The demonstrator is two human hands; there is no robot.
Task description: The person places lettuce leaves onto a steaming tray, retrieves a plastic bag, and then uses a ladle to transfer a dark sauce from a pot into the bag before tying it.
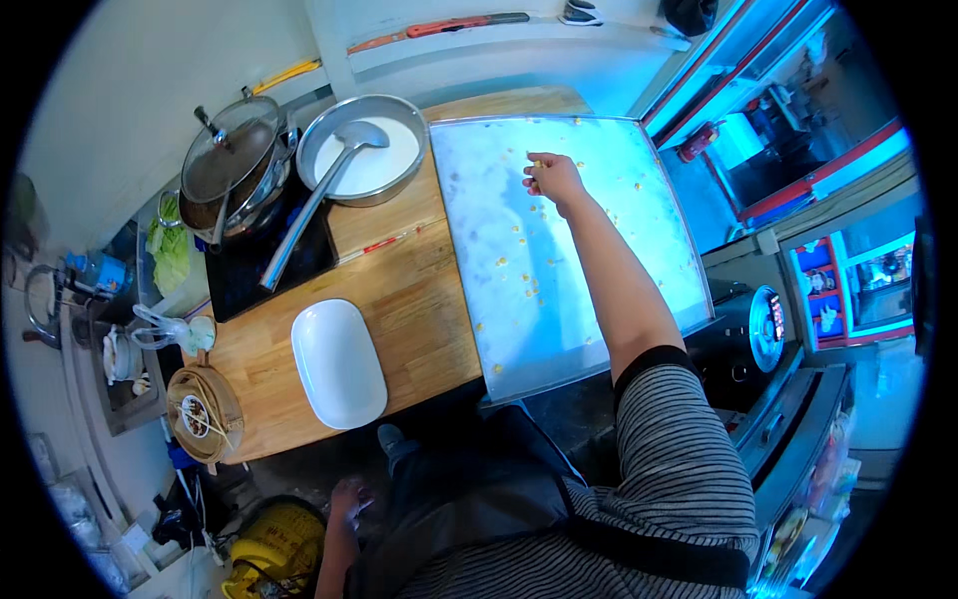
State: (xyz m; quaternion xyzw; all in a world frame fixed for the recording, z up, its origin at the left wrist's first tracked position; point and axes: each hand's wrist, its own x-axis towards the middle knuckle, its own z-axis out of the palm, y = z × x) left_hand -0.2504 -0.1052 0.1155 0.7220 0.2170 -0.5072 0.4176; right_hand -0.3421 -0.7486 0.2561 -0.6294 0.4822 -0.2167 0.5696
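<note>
Striped cloth covers my shoulder and right sleeve [679,439], closest to the camera, above a dark apron [459,529]. Beyond it my bare arm reaches over a large, shallow metal tray [549,374]. My right hand [556,182] is over its far part, fingers curled inward toward the thumb with only a small gap, loosely around a few yellow corn kernels [540,165]. More kernels lie scattered across the tray's pale, patchy surface. Down by my side, my left hand [349,501] hangs with its fingers half spread and slightly bent, apparently on nothing, near a yellow container [271,551].

Left of the tray, on the wooden table [424,299], a round steel bowl [416,112] holds white liquid, with a long-handled steel ladle [344,165] leaning across it. Beside the bowl, a pot [261,205] under a glass lid [232,150] sits on a black cooktop [299,262]; what it contains is unclear. A clear bin [200,295] carries green leaves [168,258]. Nearer me are a white oblong dish [339,364] and a round bamboo basket [228,399] with thin sticks in it.
</note>
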